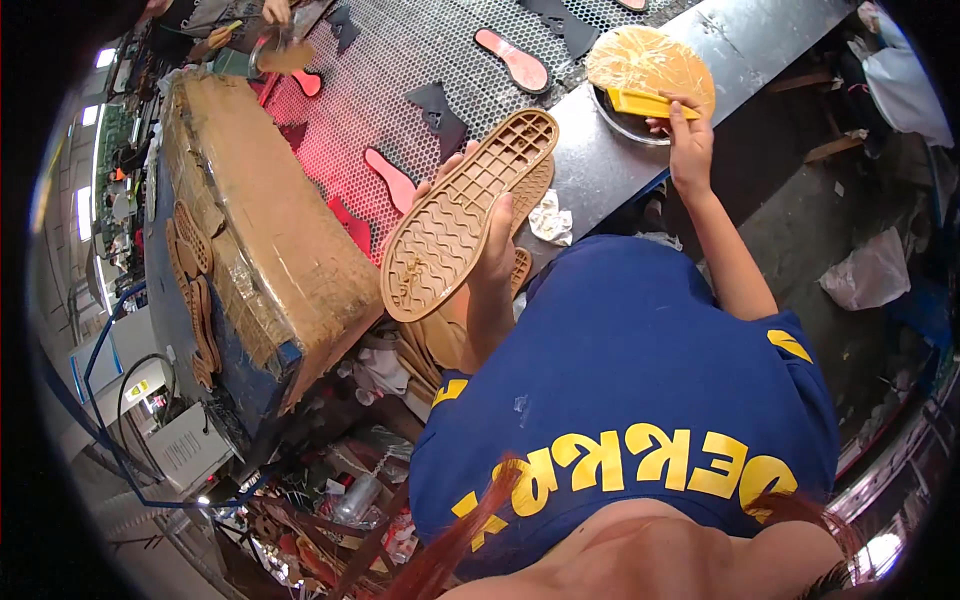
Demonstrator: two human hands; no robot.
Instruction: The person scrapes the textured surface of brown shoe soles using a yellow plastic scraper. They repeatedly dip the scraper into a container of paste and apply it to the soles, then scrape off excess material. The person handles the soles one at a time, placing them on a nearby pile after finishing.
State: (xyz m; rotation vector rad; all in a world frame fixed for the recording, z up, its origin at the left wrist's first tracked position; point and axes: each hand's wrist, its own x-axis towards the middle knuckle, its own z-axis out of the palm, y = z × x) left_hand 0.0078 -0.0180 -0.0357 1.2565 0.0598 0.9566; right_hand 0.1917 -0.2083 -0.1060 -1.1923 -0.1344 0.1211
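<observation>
My left hand grips a tan rubber shoe sole, tread side up, held above the edge of the mesh conveyor. More tan soles are stacked under it against my arm. My right hand holds a yellow brush over a round glue-coated dish on the metal ledge.
A tape-wrapped cardboard-covered block stands at the left with tan soles along its side. Pink insoles and dark cut pieces lie on the mesh. Another person's hands work at the far end. A crumpled white rag sits on the ledge.
</observation>
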